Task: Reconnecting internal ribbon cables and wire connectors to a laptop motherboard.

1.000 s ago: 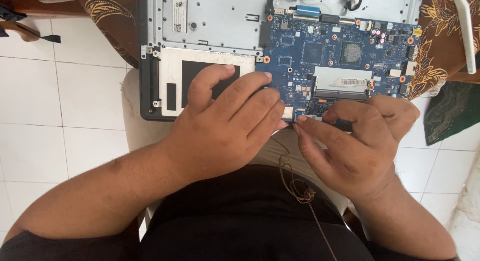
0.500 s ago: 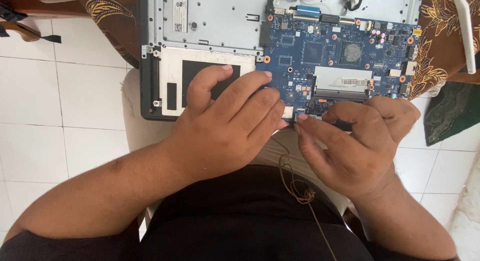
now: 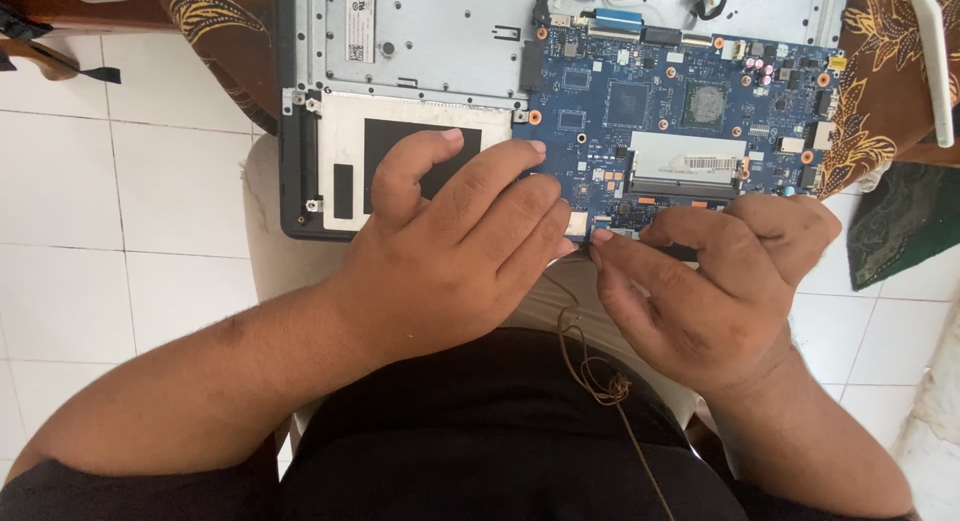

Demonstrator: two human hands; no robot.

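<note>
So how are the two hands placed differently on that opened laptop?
The left hand lies flat, fingers spread over the white and black panel; the right hand is curled, fingertips pinching at the blue circuit board near its front edge. Both rest at the laptop's near side.

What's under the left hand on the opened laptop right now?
The left hand lies flat over a white panel with black patches and the near left corner of the blue circuit board. Whatever sits directly beneath the palm and fingers is covered, so it cannot be seen.
</note>
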